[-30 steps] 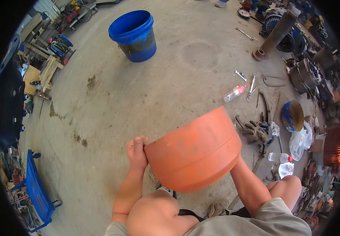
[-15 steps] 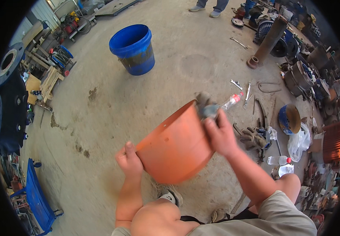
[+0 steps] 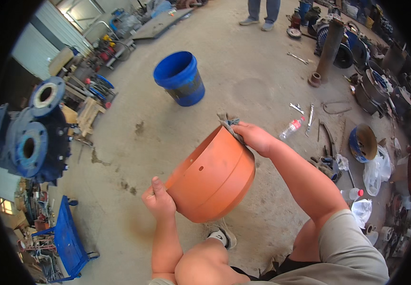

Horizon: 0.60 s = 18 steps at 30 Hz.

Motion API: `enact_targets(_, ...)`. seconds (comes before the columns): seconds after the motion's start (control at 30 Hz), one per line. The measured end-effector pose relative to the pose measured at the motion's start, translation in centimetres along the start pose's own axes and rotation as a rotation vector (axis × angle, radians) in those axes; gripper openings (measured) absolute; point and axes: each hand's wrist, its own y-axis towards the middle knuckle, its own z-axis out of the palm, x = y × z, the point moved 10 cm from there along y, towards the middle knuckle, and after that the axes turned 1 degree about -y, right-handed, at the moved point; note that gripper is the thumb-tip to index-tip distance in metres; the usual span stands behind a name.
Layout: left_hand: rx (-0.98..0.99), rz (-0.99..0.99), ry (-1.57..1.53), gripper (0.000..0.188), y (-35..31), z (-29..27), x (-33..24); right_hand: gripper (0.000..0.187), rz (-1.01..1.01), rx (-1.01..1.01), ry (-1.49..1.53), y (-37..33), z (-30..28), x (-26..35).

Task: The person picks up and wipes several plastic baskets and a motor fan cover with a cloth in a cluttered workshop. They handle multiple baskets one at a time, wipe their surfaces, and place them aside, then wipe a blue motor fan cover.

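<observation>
An orange motor-cover-like round shell (image 3: 215, 175), open at its far upper side and with a small hole in its wall, is held tilted above the floor between my two hands. My left hand (image 3: 160, 198) grips its left edge, thumb standing up outside and fingers mostly hidden behind the rim. At the upper right rim my right hand (image 3: 253, 137) presses a dirty grey-blue rag (image 3: 232, 127) against the edge, closed over the cloth. The inside of the shell is mostly hidden from view.
A blue bucket (image 3: 181, 80) stands ahead. To the right lie a plastic bottle (image 3: 292, 127), wrenches (image 3: 310, 119), a blue ring-shaped part (image 3: 362, 142) and plastic bags (image 3: 376, 171). Blue flanged machinery (image 3: 29, 137) and a blue cart (image 3: 72, 237) are left. A person's legs (image 3: 263, 12) stand far off.
My right hand and the rag have shifted left and slightly up along the rim. The shell has turned a little, and my view has swung so the surroundings sit differently.
</observation>
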Motion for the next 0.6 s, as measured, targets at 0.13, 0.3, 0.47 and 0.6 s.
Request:
enact_targets(0.13, -0.150, -0.049, 0.149, 0.064, 0.6, -4.1, -4.9, 0.039, -0.312, -0.056, -0.297, -4.6, 5.1, 5.5)
enact_targets(0.3, -0.180, 0.078, 0.309, 0.064, -1.9, -7.5, -11.4, 0.053, -1.098, -0.250, -1.006, -20.6, 17.5, 11.9)
enact_targets(0.47, -0.339, 0.004, 0.275, 0.065, -5.8, -17.6, -16.3, 0.045, -0.252, 0.278, -0.326, -11.1, 14.6, 9.0)
enact_targets(0.6, -0.450, -0.222, -0.052, 0.053, -6.8, -22.3, -15.7, 0.040, -0.168, 0.570, 0.344, -7.9, 16.6, 6.8)
